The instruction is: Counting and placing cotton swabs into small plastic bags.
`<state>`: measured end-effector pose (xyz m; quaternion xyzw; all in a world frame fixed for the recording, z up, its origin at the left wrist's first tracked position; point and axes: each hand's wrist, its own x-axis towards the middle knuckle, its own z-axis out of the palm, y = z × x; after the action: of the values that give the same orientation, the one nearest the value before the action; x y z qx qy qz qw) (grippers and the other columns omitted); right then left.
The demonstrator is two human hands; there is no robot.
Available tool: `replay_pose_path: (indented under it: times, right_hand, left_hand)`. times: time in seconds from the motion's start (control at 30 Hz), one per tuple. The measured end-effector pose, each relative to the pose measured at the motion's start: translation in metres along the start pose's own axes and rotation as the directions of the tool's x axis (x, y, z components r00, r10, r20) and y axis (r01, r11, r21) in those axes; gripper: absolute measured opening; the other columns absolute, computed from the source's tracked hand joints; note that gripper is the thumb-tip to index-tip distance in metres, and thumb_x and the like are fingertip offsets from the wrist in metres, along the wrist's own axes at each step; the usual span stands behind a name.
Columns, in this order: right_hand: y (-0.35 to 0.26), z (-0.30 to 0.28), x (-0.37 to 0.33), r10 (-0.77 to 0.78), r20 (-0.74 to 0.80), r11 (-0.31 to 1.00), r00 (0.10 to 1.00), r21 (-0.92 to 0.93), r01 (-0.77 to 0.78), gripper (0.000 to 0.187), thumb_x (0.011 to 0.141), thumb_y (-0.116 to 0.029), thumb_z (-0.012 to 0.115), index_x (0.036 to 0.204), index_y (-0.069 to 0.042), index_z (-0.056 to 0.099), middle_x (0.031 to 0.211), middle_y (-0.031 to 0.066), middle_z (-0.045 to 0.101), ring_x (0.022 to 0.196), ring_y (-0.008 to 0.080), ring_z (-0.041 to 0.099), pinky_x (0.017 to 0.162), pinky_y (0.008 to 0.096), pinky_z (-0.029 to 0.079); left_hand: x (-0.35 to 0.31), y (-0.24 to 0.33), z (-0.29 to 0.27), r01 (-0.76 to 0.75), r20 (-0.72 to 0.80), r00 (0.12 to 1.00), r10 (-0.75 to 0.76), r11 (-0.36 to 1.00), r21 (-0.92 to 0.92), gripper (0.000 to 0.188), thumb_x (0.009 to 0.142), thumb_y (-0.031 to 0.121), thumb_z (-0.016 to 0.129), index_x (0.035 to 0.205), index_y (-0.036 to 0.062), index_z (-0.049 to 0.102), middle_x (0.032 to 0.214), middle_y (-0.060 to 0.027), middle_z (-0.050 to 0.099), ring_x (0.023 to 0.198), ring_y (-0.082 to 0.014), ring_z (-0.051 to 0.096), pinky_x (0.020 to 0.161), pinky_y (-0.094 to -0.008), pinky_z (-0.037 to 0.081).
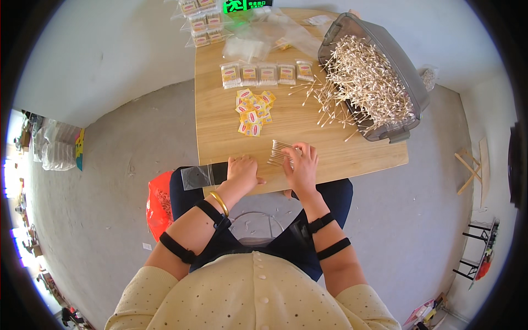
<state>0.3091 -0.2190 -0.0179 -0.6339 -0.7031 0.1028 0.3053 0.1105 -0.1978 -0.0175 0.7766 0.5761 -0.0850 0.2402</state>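
A small bundle of wooden cotton swabs (pixel 278 152) lies near the front edge of a wooden table (pixel 220 132). My right hand (pixel 302 165) rests on the bundle's near end, fingers curled over it. My left hand (pixel 242 172) lies flat on the table edge, touching a clear plastic bag (pixel 197 176) that overhangs the table's left corner. A gold bangle sits on my left wrist.
A grey bin (pixel 410 91) at the right spills loose swabs (pixel 363 82) over the table. Yellow paper labels (pixel 253 113) lie mid-table, a row of filled swab packets (pixel 267 75) behind them, and empty clear bags (pixel 258 38) at the back. A red bag (pixel 159 204) sits on the floor.
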Motion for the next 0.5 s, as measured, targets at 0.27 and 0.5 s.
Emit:
replay_pose_path:
  times: [0.27,0.5]
  right_hand:
    - [0.01,0.006,0.003,0.007,0.049,1.0,0.999,-0.025,-0.006,0.028,0.083,-0.009,0.071,0.109,-0.019,0.072,0.121,0.0065,0.055,0.115,0.0336,0.05,0.095,0.0469,0.041]
    - [0.01,0.005,0.007,0.018,0.059,0.999,0.998,-0.028,-0.016,0.027,0.084,-0.009,0.069,0.109,-0.019,0.072,0.119,0.0063,0.055,0.116,0.0328,0.05,0.095,0.0467,0.041]
  left_hand:
    - [0.0,0.006,-0.013,-0.007,0.109,0.994,0.001,0.999,0.048,0.059,0.074,0.052,0.085,0.109,0.0051,0.074,0.113,-0.0128,0.07,0.113,-0.0268,0.065,0.097,-0.0443,0.043]
    - [-0.001,0.001,-0.001,-0.004,-0.009,1.0,0.004,1.0,-0.008,0.042,0.071,0.048,0.087,0.085,0.012,0.071,0.099,-0.0099,0.068,0.107,-0.0282,0.064,0.098,-0.0443,0.038]
